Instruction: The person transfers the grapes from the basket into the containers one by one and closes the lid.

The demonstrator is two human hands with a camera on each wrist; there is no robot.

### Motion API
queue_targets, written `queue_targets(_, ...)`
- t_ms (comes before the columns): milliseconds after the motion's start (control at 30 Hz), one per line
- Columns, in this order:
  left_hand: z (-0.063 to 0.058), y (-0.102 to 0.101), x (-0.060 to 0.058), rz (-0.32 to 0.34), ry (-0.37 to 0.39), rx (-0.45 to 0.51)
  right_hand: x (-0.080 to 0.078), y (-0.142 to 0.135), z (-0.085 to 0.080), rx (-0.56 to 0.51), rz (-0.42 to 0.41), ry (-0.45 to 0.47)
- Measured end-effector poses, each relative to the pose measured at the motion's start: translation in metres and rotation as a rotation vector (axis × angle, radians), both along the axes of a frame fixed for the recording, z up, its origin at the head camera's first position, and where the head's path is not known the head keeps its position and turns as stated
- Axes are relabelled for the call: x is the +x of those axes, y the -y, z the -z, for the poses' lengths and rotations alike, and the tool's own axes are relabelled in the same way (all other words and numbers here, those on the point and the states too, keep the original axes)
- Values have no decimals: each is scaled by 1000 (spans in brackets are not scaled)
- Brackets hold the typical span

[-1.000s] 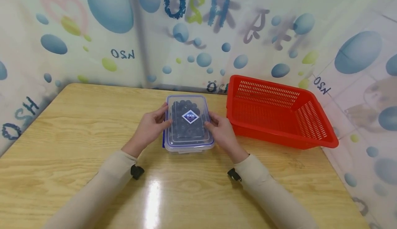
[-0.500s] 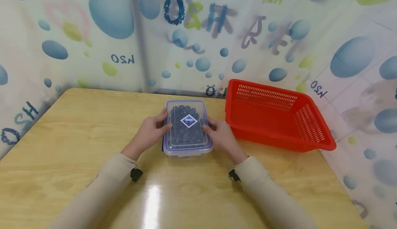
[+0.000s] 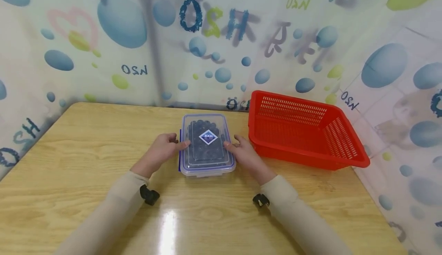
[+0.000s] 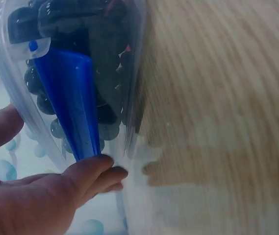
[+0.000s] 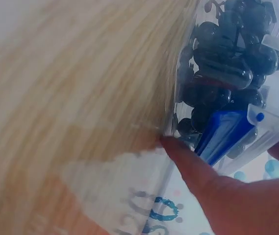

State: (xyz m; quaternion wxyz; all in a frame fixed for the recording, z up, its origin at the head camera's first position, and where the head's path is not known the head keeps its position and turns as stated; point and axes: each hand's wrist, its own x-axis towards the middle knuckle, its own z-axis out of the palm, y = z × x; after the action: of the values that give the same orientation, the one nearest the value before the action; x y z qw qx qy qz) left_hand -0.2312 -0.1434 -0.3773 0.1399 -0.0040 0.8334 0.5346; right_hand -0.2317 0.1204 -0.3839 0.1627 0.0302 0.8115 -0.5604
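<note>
A clear plastic food container [image 3: 207, 166] with a blue-edged lid lies flat on the wooden table, full of dark grapes [image 5: 227, 68]. A diamond-shaped label [image 3: 208, 137] marks the lid. My left hand [image 3: 160, 152] has its thumb on the lid's left edge. In the left wrist view, its fingers are at the lower end of a blue side latch [image 4: 73, 98], which stands out from the wall. My right hand [image 3: 246, 156] mirrors this, thumb on the lid's right edge. In the right wrist view, a finger lies by another blue latch [image 5: 225, 134], also angled outward.
A red perforated plastic basket [image 3: 293, 155] stands right of the container, close to my right hand. A patterned curtain [image 3: 221, 48] hangs behind the wooden table [image 3: 103, 140] and along its sides.
My fingers have moved outward from the container's sides, while both thumbs stay on the lid edges. The head view has tilted up slightly; the container and basket stay put on the table.
</note>
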Motion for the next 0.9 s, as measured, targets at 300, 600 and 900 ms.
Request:
queue_targets(300,0,1,-4,9,100,104,1,4,-3,123,45,-58)
queue_targets(600,-2,1,-3,11,111,99,6,10,-2,113,74,-157)
queue_targets(900,-6,-2,-2,-11,91,40,8,20,-7,198,78,-282)
